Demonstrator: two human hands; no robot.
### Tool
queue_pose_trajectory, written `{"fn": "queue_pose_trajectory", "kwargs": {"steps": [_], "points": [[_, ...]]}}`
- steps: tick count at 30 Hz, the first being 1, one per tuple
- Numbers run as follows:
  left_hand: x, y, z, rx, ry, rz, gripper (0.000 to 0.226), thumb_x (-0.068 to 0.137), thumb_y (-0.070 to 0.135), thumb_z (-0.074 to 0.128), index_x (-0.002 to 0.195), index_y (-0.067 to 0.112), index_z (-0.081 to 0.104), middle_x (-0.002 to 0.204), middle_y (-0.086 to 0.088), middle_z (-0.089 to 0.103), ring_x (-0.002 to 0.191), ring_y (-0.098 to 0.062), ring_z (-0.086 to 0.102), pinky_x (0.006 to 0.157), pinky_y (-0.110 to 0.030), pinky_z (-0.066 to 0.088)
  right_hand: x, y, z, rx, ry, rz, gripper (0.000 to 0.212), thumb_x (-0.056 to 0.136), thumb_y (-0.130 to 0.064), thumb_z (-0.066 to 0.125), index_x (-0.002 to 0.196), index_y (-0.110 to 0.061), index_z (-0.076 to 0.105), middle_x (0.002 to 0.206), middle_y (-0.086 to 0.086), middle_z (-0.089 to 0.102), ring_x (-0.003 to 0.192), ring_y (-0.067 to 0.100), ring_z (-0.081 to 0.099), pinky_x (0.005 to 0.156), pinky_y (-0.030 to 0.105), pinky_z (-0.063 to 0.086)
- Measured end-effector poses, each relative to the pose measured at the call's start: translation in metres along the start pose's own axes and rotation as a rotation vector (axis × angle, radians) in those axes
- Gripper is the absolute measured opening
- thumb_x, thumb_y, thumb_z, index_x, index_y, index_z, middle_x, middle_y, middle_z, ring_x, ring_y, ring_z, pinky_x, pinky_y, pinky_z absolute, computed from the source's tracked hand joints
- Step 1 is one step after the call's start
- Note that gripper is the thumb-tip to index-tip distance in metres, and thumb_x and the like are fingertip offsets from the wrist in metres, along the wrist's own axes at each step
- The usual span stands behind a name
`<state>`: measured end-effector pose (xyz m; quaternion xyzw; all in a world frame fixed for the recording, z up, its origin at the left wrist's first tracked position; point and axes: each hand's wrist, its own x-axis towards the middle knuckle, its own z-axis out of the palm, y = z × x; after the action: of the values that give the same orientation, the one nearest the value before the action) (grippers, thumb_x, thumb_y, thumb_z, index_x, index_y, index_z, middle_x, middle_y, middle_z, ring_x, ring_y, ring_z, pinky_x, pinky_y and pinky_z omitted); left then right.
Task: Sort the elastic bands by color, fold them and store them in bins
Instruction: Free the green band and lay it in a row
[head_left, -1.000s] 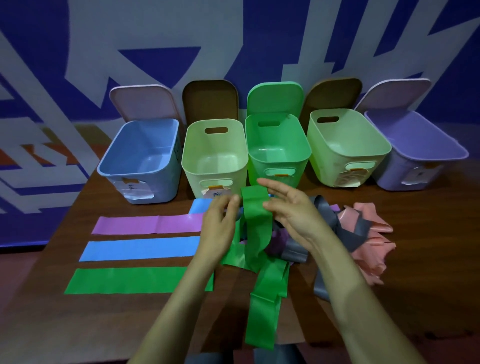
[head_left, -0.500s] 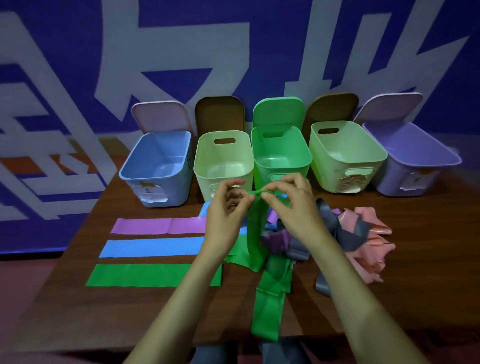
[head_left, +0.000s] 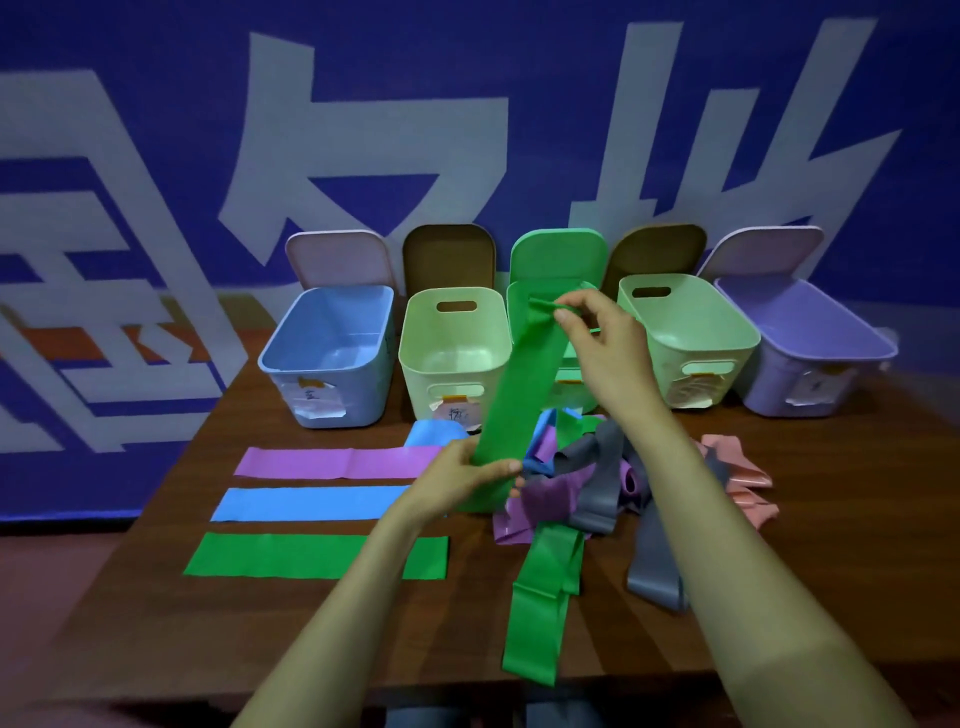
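Observation:
A green elastic band (head_left: 519, 384) is stretched upward between my hands. My right hand (head_left: 597, 338) pinches its top end high in front of the green bin (head_left: 524, 296). My left hand (head_left: 467, 475) grips the band lower down, above the table. The band's free tail (head_left: 540, 592) trails toward the table's front edge. Three flat bands lie at the left: purple (head_left: 337, 462), blue (head_left: 311, 504) and green (head_left: 291, 556). A tangled pile of purple, grey, blue and pink bands (head_left: 587, 483) sits under my right forearm.
Five open bins line the back of the wooden table (head_left: 831, 545): blue (head_left: 327, 358), pale yellow-green (head_left: 452, 353), green, light green (head_left: 691, 338) and purple (head_left: 810, 353). Lids lean against the blue patterned wall behind them. A pink band (head_left: 743, 478) lies at the right.
My right hand has lifted the green band's end up and back toward the green bin. My left hand slid down the band, so the band is now drawn out long.

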<state>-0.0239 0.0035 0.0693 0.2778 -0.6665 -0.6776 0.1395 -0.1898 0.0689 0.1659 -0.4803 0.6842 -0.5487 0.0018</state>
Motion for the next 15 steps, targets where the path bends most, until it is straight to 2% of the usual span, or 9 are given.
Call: {"fn": "queue_pose_trajectory", "kwargs": {"steps": [2,4,7,8,11,13,15], "points": [[-0.002,-0.009,-0.012,0.104,0.000,-0.008,0.016,0.087,0.010,0.064,0.102,0.005,0.063,0.088,-0.010,0.071,0.071,-0.013,0.068,0.070,-0.028,0.056,0.001,0.007,-0.001,-0.007,0.042,0.022,0.011,0.092,-0.013,0.054,0.097,-0.012,0.064,0.087,-0.001,0.061,0.066,0.006,0.047,0.060,0.008,0.034],[-0.005,-0.015,-0.023,0.148,-0.001,-0.022,0.016,0.085,0.014,0.067,0.100,0.009,0.065,0.089,-0.006,0.073,0.074,-0.014,0.068,0.071,-0.029,0.056,0.001,0.016,-0.002,-0.015,0.077,0.061,0.012,0.093,-0.014,0.053,0.098,-0.010,0.063,0.086,-0.002,0.060,0.071,0.010,0.048,0.062,0.012,0.035],[-0.012,-0.016,-0.044,0.174,0.109,-0.058,0.036,0.079,0.026,0.075,0.107,0.009,0.062,0.091,-0.006,0.071,0.073,-0.016,0.068,0.066,-0.028,0.056,-0.001,0.033,-0.003,-0.039,0.097,0.135,0.015,0.094,-0.012,0.051,0.103,-0.007,0.061,0.087,-0.001,0.057,0.073,0.011,0.048,0.072,0.027,0.041],[-0.015,-0.015,-0.052,0.201,0.140,-0.056,0.040,0.075,0.031,0.078,0.103,0.007,0.062,0.086,-0.006,0.070,0.069,-0.016,0.067,0.063,-0.029,0.056,-0.003,0.039,-0.002,-0.055,0.100,0.164,0.016,0.094,-0.011,0.050,0.105,-0.007,0.060,0.088,0.000,0.056,0.073,0.011,0.049,0.074,0.030,0.042],[-0.026,-0.011,-0.076,0.189,0.153,-0.055,0.028,0.072,0.027,0.078,0.083,0.007,0.061,0.071,-0.002,0.066,0.065,-0.016,0.062,0.054,-0.026,0.053,-0.018,0.056,0.002,-0.111,0.085,0.244,0.018,0.094,-0.008,0.046,0.109,-0.005,0.056,0.097,0.008,0.058,0.085,0.018,0.051,0.076,0.031,0.041],[-0.036,-0.010,-0.092,0.256,0.179,-0.077,0.021,0.073,0.024,0.077,0.079,0.012,0.061,0.070,-0.001,0.065,0.068,-0.014,0.060,0.059,-0.020,0.048,-0.034,0.066,0.007,-0.134,0.082,0.267,0.018,0.094,-0.006,0.044,0.110,-0.004,0.052,0.100,0.010,0.057,0.086,0.022,0.050,0.071,0.026,0.035],[-0.046,-0.015,-0.109,0.277,0.206,-0.099,0.016,0.076,0.018,0.076,0.080,0.013,0.061,0.076,-0.004,0.064,0.073,-0.016,0.059,0.067,-0.023,0.046,-0.052,0.071,0.015,-0.136,0.072,0.273,0.020,0.092,-0.003,0.044,0.111,-0.006,0.048,0.094,0.008,0.053,0.085,0.024,0.051,0.068,0.025,0.032]]}}
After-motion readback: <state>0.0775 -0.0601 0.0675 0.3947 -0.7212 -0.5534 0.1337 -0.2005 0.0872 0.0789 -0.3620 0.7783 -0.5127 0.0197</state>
